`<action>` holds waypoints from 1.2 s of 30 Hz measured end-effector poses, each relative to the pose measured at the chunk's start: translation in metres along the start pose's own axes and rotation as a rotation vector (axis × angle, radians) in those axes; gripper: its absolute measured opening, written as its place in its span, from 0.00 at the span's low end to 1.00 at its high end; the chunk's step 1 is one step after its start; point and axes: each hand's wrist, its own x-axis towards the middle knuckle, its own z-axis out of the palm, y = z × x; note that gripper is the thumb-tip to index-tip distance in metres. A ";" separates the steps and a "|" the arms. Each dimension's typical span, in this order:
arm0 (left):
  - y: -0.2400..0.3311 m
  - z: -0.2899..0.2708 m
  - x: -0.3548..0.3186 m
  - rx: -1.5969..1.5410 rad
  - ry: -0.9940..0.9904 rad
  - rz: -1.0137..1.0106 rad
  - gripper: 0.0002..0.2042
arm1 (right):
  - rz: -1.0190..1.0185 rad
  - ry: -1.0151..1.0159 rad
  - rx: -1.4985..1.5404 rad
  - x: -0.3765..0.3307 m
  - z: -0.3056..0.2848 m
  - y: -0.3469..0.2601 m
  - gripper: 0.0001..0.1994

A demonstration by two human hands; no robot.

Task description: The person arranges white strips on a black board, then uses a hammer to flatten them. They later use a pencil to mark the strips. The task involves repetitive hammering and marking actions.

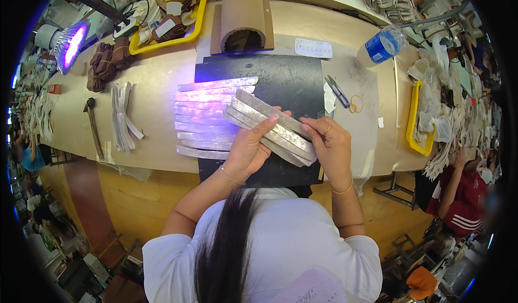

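Observation:
My left hand (251,147) is closed around a small stack of flat silvery-grey strips (288,137), its thumb lying across them. With thumb and forefinger, my right hand (332,145) pinches the right end of the uppermost strip. The stack is tilted, its upper end to the left and its lower end towards me. Under and left of my hands, a row of similar strips (200,120) lies side by side, partly on a black mat (294,71). Purple light falls on that row.
A lit purple lamp (71,46) stands at the left. Nearby are a hammer (94,127), tied pale strips (121,117) and brown bundles (101,65). Farther back are a yellow tray (200,19) and brown tube (243,6). Thread snips (338,92) and a bottle (382,45) are right.

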 end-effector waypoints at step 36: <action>0.007 -0.001 0.041 -0.066 -0.011 0.069 0.13 | 0.019 -0.313 0.029 0.076 -0.046 0.098 0.05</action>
